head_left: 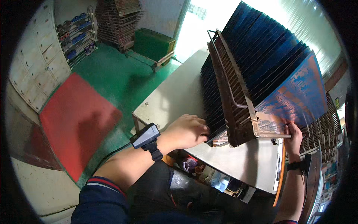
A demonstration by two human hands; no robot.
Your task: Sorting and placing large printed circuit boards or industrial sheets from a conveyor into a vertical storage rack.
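Observation:
A brown metal rack [233, 89] stands tilted on the pale table, holding several dark blue panels [257, 41] in a row. The nearest panel [298, 93] shows a blue-and-copper patterned face. My right hand [294, 136] is closed at this panel's lower edge, beside the end of the rack's metal rod [274, 136]. At the left side of the rack, my left hand [188, 130] has its fingers curled against the lower panel edges. What those fingertips hold is hidden. Both wrists carry black straps, with a grey device [146, 136] on the left one.
The pale table [175, 89] has an open shelf of small items [209, 173] beneath it. A slotted rack [317, 134] stands at the right. Farther off are a green box [153, 44], stacked racks [117, 22], a shoe rack [78, 35], lockers [41, 56] and a red mat [76, 119].

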